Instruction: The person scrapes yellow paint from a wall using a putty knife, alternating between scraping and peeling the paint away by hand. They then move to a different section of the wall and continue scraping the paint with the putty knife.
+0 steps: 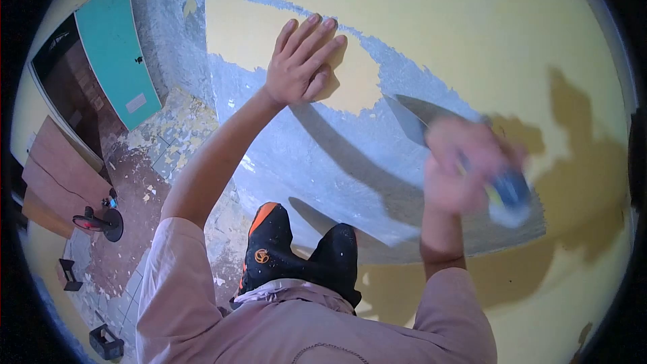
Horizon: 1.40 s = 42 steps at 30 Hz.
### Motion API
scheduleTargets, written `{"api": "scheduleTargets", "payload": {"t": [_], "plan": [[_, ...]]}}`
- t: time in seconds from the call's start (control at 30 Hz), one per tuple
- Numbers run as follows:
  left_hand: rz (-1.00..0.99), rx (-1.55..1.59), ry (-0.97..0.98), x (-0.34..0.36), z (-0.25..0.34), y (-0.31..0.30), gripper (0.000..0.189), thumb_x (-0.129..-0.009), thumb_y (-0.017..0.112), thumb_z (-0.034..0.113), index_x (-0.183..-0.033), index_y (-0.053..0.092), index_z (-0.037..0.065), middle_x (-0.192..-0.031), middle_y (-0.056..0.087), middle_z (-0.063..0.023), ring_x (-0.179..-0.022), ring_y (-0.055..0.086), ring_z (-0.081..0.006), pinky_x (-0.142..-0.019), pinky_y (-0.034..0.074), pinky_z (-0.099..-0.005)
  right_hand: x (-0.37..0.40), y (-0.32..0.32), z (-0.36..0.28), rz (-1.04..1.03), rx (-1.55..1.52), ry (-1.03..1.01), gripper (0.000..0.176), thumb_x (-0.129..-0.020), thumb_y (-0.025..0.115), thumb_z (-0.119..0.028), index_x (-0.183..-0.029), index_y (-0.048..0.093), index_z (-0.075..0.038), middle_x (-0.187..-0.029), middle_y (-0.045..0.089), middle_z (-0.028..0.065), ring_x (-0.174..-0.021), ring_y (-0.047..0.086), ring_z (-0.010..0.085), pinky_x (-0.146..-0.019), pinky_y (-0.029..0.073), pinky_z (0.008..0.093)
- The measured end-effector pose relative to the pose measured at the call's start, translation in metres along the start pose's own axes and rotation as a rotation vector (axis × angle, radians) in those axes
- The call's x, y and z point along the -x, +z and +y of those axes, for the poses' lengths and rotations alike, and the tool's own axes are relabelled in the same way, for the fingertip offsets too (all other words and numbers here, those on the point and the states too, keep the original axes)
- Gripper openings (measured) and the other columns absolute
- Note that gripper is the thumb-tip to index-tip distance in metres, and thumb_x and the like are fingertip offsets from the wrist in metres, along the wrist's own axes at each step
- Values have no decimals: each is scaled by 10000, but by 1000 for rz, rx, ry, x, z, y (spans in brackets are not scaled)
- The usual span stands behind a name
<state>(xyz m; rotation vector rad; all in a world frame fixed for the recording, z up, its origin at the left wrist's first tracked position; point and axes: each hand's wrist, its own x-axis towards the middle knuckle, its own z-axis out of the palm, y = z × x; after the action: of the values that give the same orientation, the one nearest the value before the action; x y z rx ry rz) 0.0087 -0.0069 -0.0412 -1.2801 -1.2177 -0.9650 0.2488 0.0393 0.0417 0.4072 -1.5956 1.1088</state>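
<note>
My left hand (301,64) lies flat against a patch of yellow paint (236,27) on the wall, its fingers stretched out. Blurred by motion, my right hand (465,162) is closed around a scraper (408,120) with a dark blue handle. The wide blade points up and left, close over the bared grey wall surface (418,81), near the ragged edge of the paint. Most of the grip is hidden behind the fingers.
Yellow paint (485,20) covers the upper and right wall. Paint flakes (176,141) litter the tiled floor at left. A teal door (118,54), a leaning brown board (64,172), a small fan (101,222) and dark stands (106,342) are there too.
</note>
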Motion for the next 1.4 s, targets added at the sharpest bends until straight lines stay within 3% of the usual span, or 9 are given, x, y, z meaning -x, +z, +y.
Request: {"api": "scheduleTargets", "payload": {"t": [0.1, 0.2, 0.37, 0.4, 0.67, 0.73, 0.77, 0.87, 1.4], "plan": [[6, 5, -15, 2, 5, 1, 502, -797, 432, 230, -1282, 538, 153, -1365, 468, -99, -1285, 406, -287, -1111, 181, -449, -13, 5, 6, -85, 449, 42, 227, -879, 575, -294, -775, 479, -116, -652, 465, -26, -504, 391, 99, -465, 302, 242], [4, 4, -8, 1, 3, 0, 504, -798, 424, 223, -1285, 538, 156, -1364, 469, -99, -1287, 403, -286, -1108, 188, -450, -28, 8, -11, 47, -33, 122, 343, -916, 489, -416, -766, 470, -108, -619, 451, -26, -471, 377, 96, -455, 298, 231], [-17, 6, -10, 4, 6, -1, 504, -803, 426, 232, -1284, 536, 134, -1373, 456, -113, -1299, 385, -302, -1110, 184, -459, -41, -1, 7, -271, 55, 392, 782, -693, 368, -858, -854, 496, -104, -740, 515, 22, -537, 401, 114, -513, 310, 272], [-33, -11, 3, 2, 2, -2, 502, -811, 428, 237, -1283, 532, 106, -1379, 445, -132, -1311, 368, -321, -1108, 183, -469, -36, -6, 3, -218, -287, 439, 833, -644, 360, -895, -841, 501, -98, -721, 501, 25, -540, 397, 134, -513, 291, 280], [-17, -20, 9, -2, -1, -2, 526, -778, 429, 220, -1280, 536, 106, -1374, 451, -133, -1308, 372, -322, -1114, 174, -471, -27, 14, -15, -246, 333, 220, 727, -749, 410, -781, -859, 465, -65, -674, 470, 44, -564, 413, 146, -530, 314, 282], [-25, -4, 3, 2, 2, -2, 516, -790, 430, 227, -1279, 537, 106, -1368, 457, -135, -1303, 379, -324, -1109, 179, -471, -27, 26, -49, -96, -268, -103, 104, -766, 553, -106, -717, 498, -32, -602, 532, 38, -452, 451, 125, -419, 343, 242], [-28, -5, -2, 2, 1, -2, 516, -790, 430, 227, -1279, 537, 106, -1368, 457, -135, -1303, 379, -324, -1109, 179, -471, -28, 23, -40, -97, -270, -96, 104, -766, 553, -106, -717, 498, -32, -602, 532, 38, -452, 451, 125, -419, 343, 242], [-34, -3, 1, 3, 5, -2, 508, -795, 430, 232, -1274, 541, 105, -1364, 460, -136, -1297, 386, -326, -1104, 186, -470, -31, 9, 3, -306, 263, 253, 770, -747, 338, -819, -867, 486, -72, -659, 486, 61, -511, 399, 143, -488, 300, 290], [14, 7, -23, 0, 2, -1, 495, -807, 413, 241, -1280, 543, 175, -1376, 463, -58, -1303, 386, -251, -1113, 193, -439, -37, 32, -22, -157, 353, 185, 788, -677, 439, -837, -799, 464, -59, -634, 435, 13, -590, 423, 145, -563, 327, 286]]}}
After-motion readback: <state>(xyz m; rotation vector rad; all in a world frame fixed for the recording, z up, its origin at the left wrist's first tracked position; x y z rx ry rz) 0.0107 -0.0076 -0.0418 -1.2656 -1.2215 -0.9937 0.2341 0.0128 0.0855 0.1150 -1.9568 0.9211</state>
